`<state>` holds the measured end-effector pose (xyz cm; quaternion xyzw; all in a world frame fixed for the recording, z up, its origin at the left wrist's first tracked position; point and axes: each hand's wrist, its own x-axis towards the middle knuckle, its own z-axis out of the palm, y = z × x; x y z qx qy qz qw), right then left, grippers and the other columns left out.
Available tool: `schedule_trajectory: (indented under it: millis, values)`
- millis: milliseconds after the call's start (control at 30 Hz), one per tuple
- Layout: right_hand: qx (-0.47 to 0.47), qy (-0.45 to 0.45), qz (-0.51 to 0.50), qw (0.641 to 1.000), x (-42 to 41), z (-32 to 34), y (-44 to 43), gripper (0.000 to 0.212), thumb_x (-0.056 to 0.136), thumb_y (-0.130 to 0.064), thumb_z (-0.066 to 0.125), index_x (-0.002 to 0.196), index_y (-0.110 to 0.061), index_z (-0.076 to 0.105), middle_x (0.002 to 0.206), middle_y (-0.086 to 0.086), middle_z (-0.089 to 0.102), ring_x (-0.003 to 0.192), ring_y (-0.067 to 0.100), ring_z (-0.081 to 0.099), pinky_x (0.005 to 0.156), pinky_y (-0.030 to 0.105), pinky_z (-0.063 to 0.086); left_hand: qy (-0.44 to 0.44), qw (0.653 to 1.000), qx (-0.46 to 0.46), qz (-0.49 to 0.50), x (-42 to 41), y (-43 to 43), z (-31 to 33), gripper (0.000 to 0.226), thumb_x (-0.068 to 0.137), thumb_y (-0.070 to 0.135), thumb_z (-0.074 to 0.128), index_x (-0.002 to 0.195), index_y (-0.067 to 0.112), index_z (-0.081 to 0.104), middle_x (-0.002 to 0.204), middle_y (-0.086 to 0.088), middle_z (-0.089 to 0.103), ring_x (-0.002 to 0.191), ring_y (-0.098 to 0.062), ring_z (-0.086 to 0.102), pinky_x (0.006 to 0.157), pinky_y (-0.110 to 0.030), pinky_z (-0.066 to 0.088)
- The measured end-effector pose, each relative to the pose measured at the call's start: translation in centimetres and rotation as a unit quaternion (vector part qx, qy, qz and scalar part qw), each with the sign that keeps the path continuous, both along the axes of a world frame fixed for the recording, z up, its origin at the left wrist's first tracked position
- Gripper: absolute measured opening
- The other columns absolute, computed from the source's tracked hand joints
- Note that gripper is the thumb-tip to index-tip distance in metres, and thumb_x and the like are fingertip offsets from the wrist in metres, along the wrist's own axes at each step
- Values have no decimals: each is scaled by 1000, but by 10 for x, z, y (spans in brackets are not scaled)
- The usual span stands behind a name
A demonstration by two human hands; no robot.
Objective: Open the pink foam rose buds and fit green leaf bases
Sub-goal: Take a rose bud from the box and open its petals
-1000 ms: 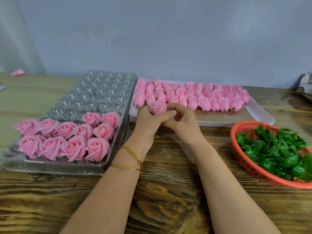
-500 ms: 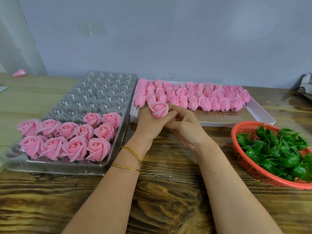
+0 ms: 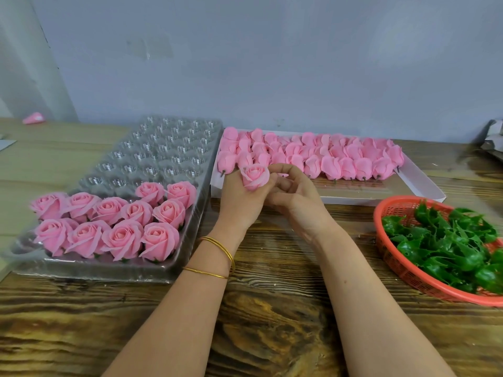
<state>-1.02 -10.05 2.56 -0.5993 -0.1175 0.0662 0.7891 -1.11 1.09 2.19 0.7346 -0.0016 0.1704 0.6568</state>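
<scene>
A pink foam rose bud [image 3: 255,176] sits between both hands above the table's middle. My left hand [image 3: 239,202] grips it from below and behind. My right hand [image 3: 295,195] curls beside it, fingertips at the bud's right petals. Rows of closed pink buds [image 3: 326,157] lie in a white box [image 3: 424,186] just behind the hands. Several opened roses [image 3: 114,221] with green bases fill the near rows of a clear plastic tray [image 3: 163,148] on the left. Green leaf bases [image 3: 449,243] are heaped in a red basket [image 3: 392,257] at the right.
The wooden table [image 3: 258,322] runs to a grey wall close behind. A stray pink bud [image 3: 34,118] lies at the far left by the wall. Crumpled packaging [image 3: 494,140] sits at the far right edge. Two gold bangles [image 3: 217,257] ring my left wrist.
The bud has turned in my hands and its outer petals have spread a little. My right fingers shifted round its right side. Both hands stayed in the same place.
</scene>
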Motion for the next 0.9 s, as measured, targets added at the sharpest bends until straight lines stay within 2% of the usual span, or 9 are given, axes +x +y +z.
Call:
schedule_trajectory:
  millis: [100,167,233,333,433,533,667,733,900]
  values:
    - [0,18,-42,999,3,1,0,49,59,1,57,106,-11,59,84,3,68,78,19,65,72,30,54,-11,996,82,36,2,2,0,12,85,22,71,74,20,68,70,-2,68,69,-19,65,61,-33,51]
    - [0,22,-60,998,4,0,1,42,65,-10,63,107,-12,62,91,4,69,82,16,67,68,26,54,-27,993,110,44,1,3,0,11,86,20,70,77,14,69,69,-2,66,67,-17,63,57,-29,48]
    - [-18,17,-75,997,4,0,2,36,71,-22,68,105,-13,64,100,10,67,88,17,66,69,25,53,-51,989,136,42,-2,2,0,13,86,14,68,73,16,65,68,-2,66,67,-17,62,54,-23,44]
    - [-43,-6,-90,995,2,-1,4,29,75,-33,70,97,-15,66,93,5,68,86,14,64,71,24,51,-74,984,158,24,-5,0,0,9,86,12,69,77,9,69,72,-9,68,69,-15,61,59,-24,45]
    - [-55,-23,-95,994,0,0,5,29,75,-31,70,95,-11,68,87,2,69,86,14,64,74,25,50,-76,981,180,16,-4,-2,-1,10,86,14,68,87,6,73,80,-10,71,79,-18,64,68,-29,49]
    - [-58,-16,-97,993,-1,2,4,35,72,-29,72,99,-7,68,91,7,69,90,18,64,82,32,52,-82,982,170,4,-6,-2,0,6,85,10,69,80,12,71,75,-7,69,71,-7,61,59,-12,44]
    - [-62,-3,-87,994,-1,1,3,23,81,-16,75,101,-6,67,94,12,68,94,24,64,92,42,51,-89,985,148,-6,-8,-3,1,39,83,4,70,69,38,57,65,20,57,67,16,57,57,-2,40]
    - [-67,-3,-85,994,0,0,3,17,85,-10,73,100,-8,68,92,11,68,91,21,65,90,39,52,-78,987,143,-10,-8,-3,-1,33,83,6,71,70,34,58,64,21,56,66,17,56,56,-2,39]
    - [-69,-9,-82,994,0,-2,3,24,80,-16,76,101,-8,68,93,11,70,90,19,68,86,35,54,-57,988,143,-26,-2,-2,-5,7,85,11,70,79,14,70,71,10,64,68,11,58,57,-6,42]
